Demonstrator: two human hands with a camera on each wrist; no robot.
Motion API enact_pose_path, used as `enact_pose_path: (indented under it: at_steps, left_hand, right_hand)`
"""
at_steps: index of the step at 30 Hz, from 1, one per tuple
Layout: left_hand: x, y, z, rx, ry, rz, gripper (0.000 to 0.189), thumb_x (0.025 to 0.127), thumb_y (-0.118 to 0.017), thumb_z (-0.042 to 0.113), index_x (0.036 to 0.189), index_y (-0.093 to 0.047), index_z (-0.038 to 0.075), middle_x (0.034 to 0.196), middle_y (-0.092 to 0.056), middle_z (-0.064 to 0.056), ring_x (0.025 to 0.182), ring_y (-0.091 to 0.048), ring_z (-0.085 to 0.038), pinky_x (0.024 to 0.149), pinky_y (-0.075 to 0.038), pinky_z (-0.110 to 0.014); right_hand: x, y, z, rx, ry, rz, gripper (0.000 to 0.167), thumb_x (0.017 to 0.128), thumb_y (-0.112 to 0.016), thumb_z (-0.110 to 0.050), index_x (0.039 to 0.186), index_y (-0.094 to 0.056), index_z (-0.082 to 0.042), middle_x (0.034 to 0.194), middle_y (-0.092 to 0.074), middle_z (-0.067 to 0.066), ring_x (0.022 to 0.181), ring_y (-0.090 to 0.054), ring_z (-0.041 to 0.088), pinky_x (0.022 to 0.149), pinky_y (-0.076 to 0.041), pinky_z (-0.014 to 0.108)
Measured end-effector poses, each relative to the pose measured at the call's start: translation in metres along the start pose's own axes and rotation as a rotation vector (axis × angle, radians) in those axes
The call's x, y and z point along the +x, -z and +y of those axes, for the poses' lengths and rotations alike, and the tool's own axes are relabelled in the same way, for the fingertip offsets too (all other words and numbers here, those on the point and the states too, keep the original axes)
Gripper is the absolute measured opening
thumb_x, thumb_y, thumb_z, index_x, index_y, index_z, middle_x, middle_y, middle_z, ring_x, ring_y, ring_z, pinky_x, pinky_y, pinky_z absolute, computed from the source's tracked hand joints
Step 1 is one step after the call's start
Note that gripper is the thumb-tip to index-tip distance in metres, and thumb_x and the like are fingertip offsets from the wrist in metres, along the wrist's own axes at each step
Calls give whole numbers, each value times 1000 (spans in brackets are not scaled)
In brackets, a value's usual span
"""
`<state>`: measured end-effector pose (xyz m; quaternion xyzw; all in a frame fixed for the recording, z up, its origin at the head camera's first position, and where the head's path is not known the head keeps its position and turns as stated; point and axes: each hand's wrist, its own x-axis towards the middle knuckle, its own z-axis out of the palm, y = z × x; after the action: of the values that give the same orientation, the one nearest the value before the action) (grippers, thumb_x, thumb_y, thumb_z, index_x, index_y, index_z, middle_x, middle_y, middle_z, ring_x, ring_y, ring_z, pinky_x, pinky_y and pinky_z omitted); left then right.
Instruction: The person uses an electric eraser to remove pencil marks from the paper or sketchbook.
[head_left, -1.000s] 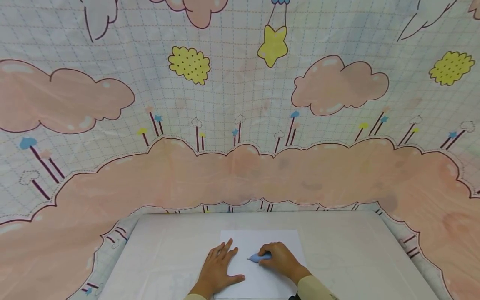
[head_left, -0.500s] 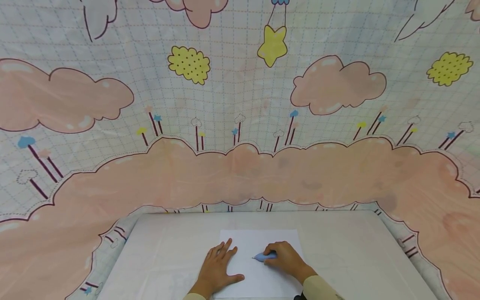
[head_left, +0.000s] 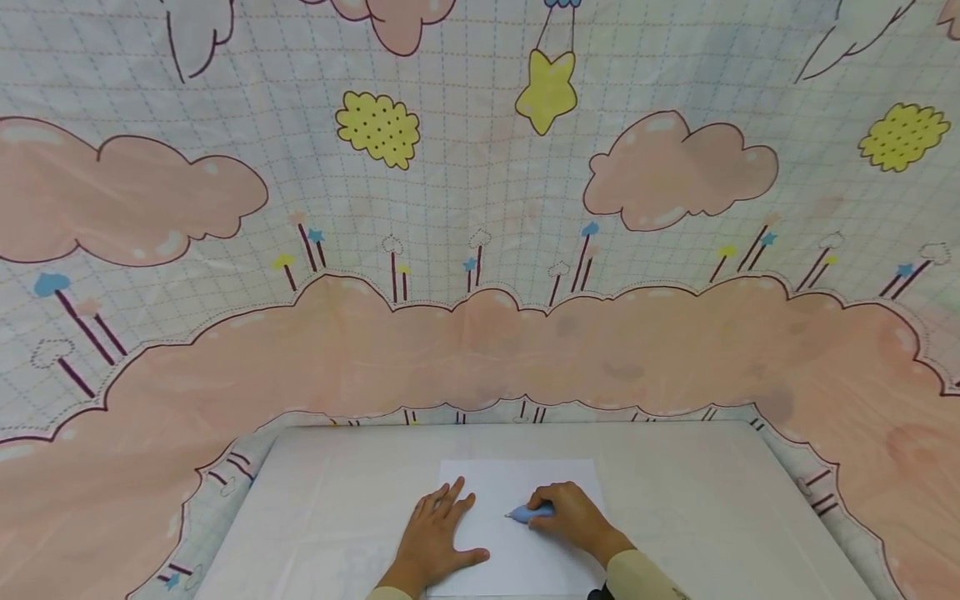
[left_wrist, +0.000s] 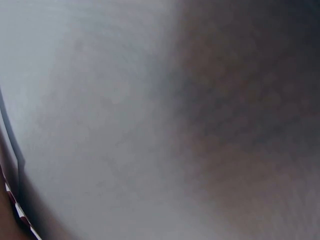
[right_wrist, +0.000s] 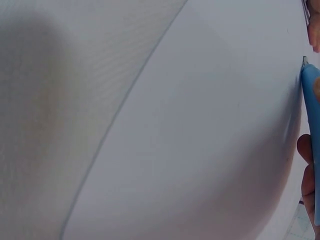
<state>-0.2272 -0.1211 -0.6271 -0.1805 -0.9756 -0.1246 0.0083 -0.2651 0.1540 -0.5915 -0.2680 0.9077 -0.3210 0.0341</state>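
Observation:
A plain white sheet of paper (head_left: 525,479) lies on the pale table. My left hand (head_left: 433,533) rests flat over its left side, fingers spread and thumb pointing right. Over the right half, my right hand (head_left: 576,521) grips a thick blue pen (head_left: 532,512) between thumb and fingers, its tip pointing left at the sheet. In the right wrist view the blue pen (right_wrist: 311,95) shows a tapered body and a short metal tip, with fingertips (right_wrist: 304,149) beside it. The left wrist view is mostly blurred, with pale surface and dark shadow.
The white-covered table (head_left: 337,492) spreads out on both sides of the paper. Behind it hangs a cloth backdrop (head_left: 480,350) printed with clouds and stars. A dark item (head_left: 598,593) shows at the right sleeve's cuff.
My right hand has shifted slightly to the right with the pen, mostly in the first half second, and then stays nearly still. My left hand keeps its place on the paper.

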Motion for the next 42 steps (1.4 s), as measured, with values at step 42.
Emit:
enact_pose_path:
  at_steps: [42]
  left_hand:
    - [-1,0,0,23,-14,27,97,75,-40,90,144,-51,23,160,-33,-3,142,-36,-30,114,-30,-52]
  right_hand:
    - [9,-10,-7,30,31,3,17,78,-83,-22,92,-77,-16,98,-76,-3,94,-69,12,83,-57,29]
